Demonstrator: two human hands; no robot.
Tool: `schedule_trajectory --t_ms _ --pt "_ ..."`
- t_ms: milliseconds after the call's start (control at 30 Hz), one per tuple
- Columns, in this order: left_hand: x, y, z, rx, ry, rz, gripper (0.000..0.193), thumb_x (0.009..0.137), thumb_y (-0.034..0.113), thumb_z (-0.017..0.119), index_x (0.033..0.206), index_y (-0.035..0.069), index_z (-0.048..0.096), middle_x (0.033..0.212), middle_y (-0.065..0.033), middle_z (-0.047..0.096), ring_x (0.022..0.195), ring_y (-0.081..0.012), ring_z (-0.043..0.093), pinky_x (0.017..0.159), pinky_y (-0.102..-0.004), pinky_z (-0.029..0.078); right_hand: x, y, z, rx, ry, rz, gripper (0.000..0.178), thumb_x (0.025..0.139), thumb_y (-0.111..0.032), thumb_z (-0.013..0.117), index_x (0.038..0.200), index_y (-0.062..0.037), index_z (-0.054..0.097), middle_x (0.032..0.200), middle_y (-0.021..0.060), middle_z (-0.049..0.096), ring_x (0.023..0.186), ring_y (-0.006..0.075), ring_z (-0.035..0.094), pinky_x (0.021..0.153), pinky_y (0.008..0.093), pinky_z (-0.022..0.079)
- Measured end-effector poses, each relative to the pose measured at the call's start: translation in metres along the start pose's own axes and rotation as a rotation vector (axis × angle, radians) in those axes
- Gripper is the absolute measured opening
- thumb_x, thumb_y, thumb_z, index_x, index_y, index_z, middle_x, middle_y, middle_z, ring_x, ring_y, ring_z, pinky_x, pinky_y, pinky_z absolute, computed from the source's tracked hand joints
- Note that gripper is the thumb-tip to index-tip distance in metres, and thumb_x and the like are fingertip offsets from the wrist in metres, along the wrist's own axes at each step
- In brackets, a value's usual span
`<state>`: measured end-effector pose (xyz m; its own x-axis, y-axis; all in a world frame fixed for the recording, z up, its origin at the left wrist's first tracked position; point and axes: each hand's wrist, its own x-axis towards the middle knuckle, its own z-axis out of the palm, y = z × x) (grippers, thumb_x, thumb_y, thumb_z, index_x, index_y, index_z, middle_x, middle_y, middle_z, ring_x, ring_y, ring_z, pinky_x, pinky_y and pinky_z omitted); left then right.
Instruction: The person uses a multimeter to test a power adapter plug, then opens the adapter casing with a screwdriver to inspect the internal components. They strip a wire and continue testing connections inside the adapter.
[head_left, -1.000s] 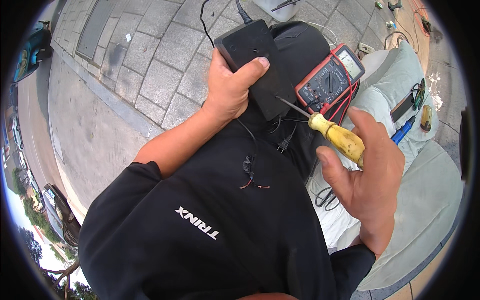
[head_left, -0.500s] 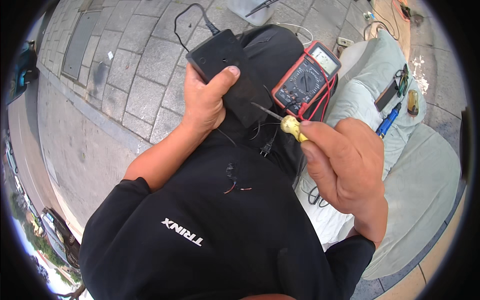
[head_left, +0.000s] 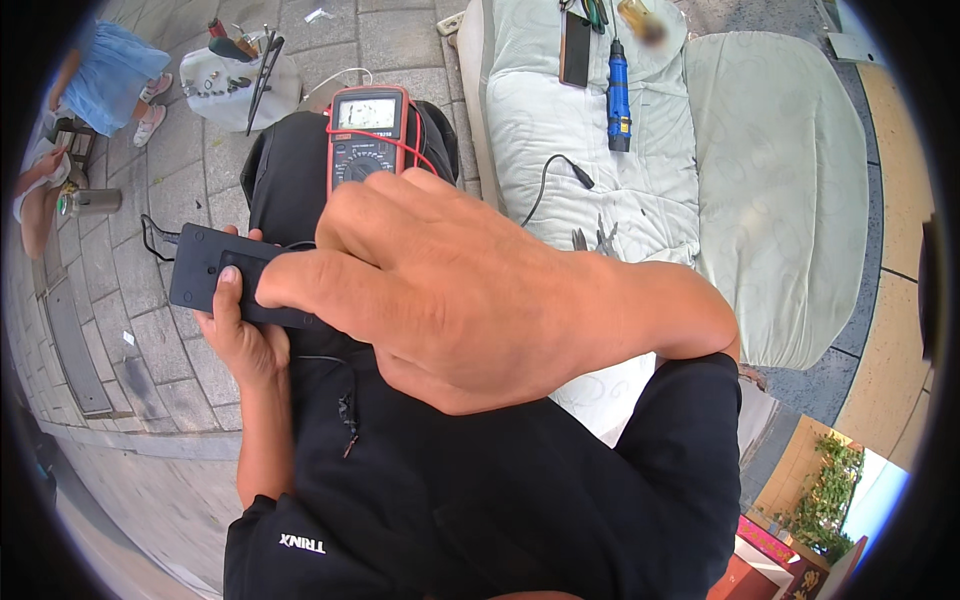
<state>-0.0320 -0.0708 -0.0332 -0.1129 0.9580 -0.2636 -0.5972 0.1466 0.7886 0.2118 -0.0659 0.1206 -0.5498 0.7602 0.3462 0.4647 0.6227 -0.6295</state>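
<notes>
My left hand (head_left: 250, 345) grips a flat black power adapter (head_left: 198, 268), its thumb pressed on the broad face. A short black cord loops from the adapter's left end. Close to the camera, my right hand (head_left: 470, 300) is closed over the adapter's right end and covers much of it. Whatever that hand holds is hidden. On my leg just beyond it lies a red multimeter (head_left: 368, 112), its red lead across the front and its lower part covered. A black cord with stripped ends (head_left: 347, 425) hangs over my black shirt.
On the pale cushion (head_left: 540, 100) to the right lie a blue pen-shaped power screwdriver (head_left: 619, 100), a dark phone (head_left: 575, 50), a black plug lead (head_left: 578, 176) and grey pliers (head_left: 603, 238). A white tub (head_left: 225, 90) carries tools. A person in a blue skirt (head_left: 125, 75) stands far left.
My view has turned. The right hand has come over the adapter and nearer the camera; the yellow-handled screwdriver it held is out of sight. My left hand still holds the adapter.
</notes>
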Motion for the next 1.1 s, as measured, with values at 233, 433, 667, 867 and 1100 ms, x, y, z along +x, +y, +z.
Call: schedule_trajectory --t_ms 233,433,667,867,1100 --pt "-0.003 0.008 0.011 0.060 0.032 0.030 0.055 0.099 0.005 0.063 0.149 -0.005 0.042 0.142 -0.0242 0.058 0.127 -0.0392 0.066 0.100 -0.0547 0.062 -0.002 -0.002 -0.008 -0.110 -0.157 0.026 0.023 0.088 -0.021 0.076 0.105 -0.0085 0.069 0.074 0.0040 0.057 0.068 0.0249 0.059 0.065 0.0409 0.044" --pt "0.000 0.003 0.004 -0.003 0.015 0.020 0.055 0.099 0.005 0.063 0.149 -0.004 0.042 0.141 -0.0230 0.058 0.127 -0.0399 0.066 0.101 -0.0553 0.061 0.005 0.005 0.006 -0.148 0.088 -0.059 0.022 0.090 -0.022 0.075 0.104 -0.0069 0.068 0.074 0.0047 0.057 0.059 0.0243 0.059 0.059 0.0422 0.046" --pt "0.001 0.004 0.002 -0.020 0.007 -0.005 0.057 0.098 0.004 0.064 0.149 -0.004 0.042 0.141 -0.0225 0.059 0.127 -0.0389 0.066 0.102 -0.0529 0.060 0.007 0.004 0.000 -0.063 -0.062 -0.031 0.020 0.090 -0.020 0.074 0.102 -0.0073 0.065 0.074 0.0070 0.055 0.065 0.0277 0.060 0.066 0.0410 0.045" --pt "0.000 0.005 0.003 -0.012 0.020 0.012 0.056 0.097 0.005 0.066 0.149 -0.004 0.044 0.138 -0.0212 0.061 0.127 -0.0390 0.066 0.104 -0.0509 0.059 0.006 -0.008 -0.010 -0.184 -0.162 0.021 0.022 0.090 -0.015 0.074 0.108 -0.0072 0.063 0.077 0.0068 0.056 0.067 0.0269 0.059 0.066 0.0410 0.045" --pt "-0.003 0.007 0.012 0.028 0.051 0.038 0.055 0.097 0.006 0.066 0.147 -0.003 0.046 0.136 -0.0224 0.062 0.126 -0.0391 0.067 0.104 -0.0502 0.059 -0.001 0.003 0.000 -0.124 -0.022 -0.100 0.031 0.087 -0.015 0.077 0.115 -0.0079 0.063 0.084 0.0077 0.056 0.058 0.0246 0.056 0.056 0.0392 0.044"
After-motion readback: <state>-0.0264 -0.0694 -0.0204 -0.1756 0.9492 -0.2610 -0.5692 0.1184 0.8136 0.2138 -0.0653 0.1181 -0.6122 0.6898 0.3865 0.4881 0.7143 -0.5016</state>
